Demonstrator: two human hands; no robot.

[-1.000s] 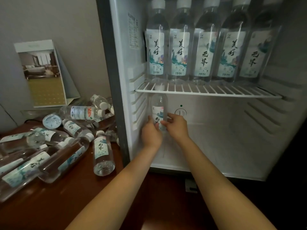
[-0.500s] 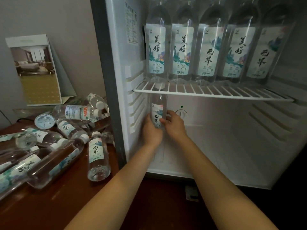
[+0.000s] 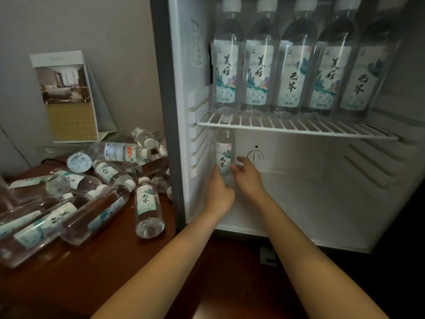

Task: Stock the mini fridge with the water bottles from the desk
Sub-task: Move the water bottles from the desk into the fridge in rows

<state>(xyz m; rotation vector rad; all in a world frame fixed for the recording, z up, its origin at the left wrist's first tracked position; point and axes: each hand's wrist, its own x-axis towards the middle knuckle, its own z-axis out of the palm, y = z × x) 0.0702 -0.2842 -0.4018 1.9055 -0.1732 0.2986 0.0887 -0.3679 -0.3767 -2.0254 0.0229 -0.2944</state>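
Note:
The mini fridge (image 3: 299, 203) stands open in front of me. Several labelled water bottles (image 3: 292, 65) stand in a row on its white wire shelf (image 3: 299, 128). Below the shelf, one water bottle (image 3: 225, 150) stands upright at the back left of the lower compartment. My left hand (image 3: 218, 192) grips its lower part from the left. My right hand (image 3: 248, 176) holds its right side with fingertips, thumb raised. Several more bottles (image 3: 76, 194) lie in a pile on the brown desk (image 3: 103, 272) to the left, one bottle (image 3: 148, 203) nearest the fridge.
A folded brochure card (image 3: 66, 97) leans against the grey wall behind the pile. The fridge's grey frame edge (image 3: 165, 111) separates desk and compartment. A thermostat dial (image 3: 255, 156) sits on the back wall right of the held bottle. The lower compartment's floor extends right.
Both hands stay on the upright bottle in the lower compartment. My right fingers have slid from the label towards the bottle's right side. The view has shifted slightly.

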